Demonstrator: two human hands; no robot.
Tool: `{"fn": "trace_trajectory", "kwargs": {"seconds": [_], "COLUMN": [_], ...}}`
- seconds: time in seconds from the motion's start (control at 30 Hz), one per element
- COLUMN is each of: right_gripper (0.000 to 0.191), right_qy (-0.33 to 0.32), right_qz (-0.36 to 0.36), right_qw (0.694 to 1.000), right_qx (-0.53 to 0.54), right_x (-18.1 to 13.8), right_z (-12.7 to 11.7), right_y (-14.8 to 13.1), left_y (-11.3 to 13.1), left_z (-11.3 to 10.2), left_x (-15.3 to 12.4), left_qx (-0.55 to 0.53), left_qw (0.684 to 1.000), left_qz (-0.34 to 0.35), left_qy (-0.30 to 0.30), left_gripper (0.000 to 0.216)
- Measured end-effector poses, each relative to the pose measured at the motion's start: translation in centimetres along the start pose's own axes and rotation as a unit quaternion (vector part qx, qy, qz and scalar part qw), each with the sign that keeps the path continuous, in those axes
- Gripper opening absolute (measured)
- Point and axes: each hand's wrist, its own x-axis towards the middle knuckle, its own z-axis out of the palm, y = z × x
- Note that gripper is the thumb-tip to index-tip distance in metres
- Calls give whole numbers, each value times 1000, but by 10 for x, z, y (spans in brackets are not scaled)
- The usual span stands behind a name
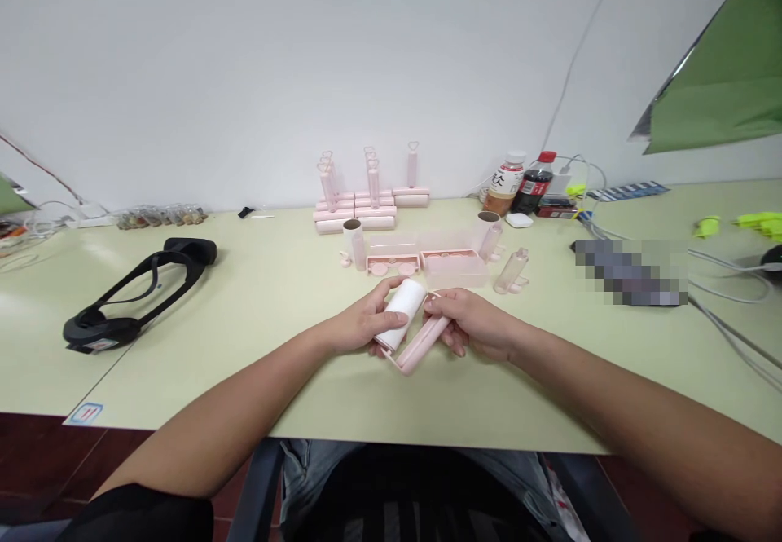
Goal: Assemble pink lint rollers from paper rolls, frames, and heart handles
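Note:
My left hand (372, 318) is wrapped round a white sticky-paper roll (400, 306) that tilts up to the right. My right hand (467, 322) grips a long pink plastic lint roller case (421, 346), with its lower end near the roll's lower end. The two parts sit side by side just above the table, seemingly joined by a thin pink piece at the ends. Beyond my hands lie two pink open cases (394, 265) with clear covers. A white roll with a cardboard core (353, 232) stands left of them, and another cardboard-cored roll (487, 222) stands at their right.
Pink lint rollers (354, 220) with upright handles line the wall. A clear pink tube (511, 271) leans at right. Two drink bottles (534, 183), cables (721, 281) and a blurred dark object (632, 273) are further right. A black headset (140, 289) lies left on the table (257, 281).

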Motion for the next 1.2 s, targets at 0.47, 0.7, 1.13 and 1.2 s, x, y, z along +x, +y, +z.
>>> {"fn": "trace_trajectory", "kwargs": {"seconds": [0.47,0.7,1.13,1.2], "right_gripper": [21,32,47,47], "right_qy": [-47,-97,-115,-115], "right_qz": [40,29,-25,-31], "right_qw": [985,980,989,990], "right_qx": [163,171,87,77], "right_x": [2,-2,-2,-3], "right_z": [-2,-1,-1,3], "right_y": [3,-1,4,5], "left_y": [-4,3,21,19], "left_z": [-2,-6,-4,3], "left_x": [2,-3,-17,-16], "left_qx": [-38,1,454,482], "left_qw": [998,998,879,862], "left_qz": [45,70,144,139], "left_qy": [15,-3,36,67], "left_gripper": [75,81,69,69]}}
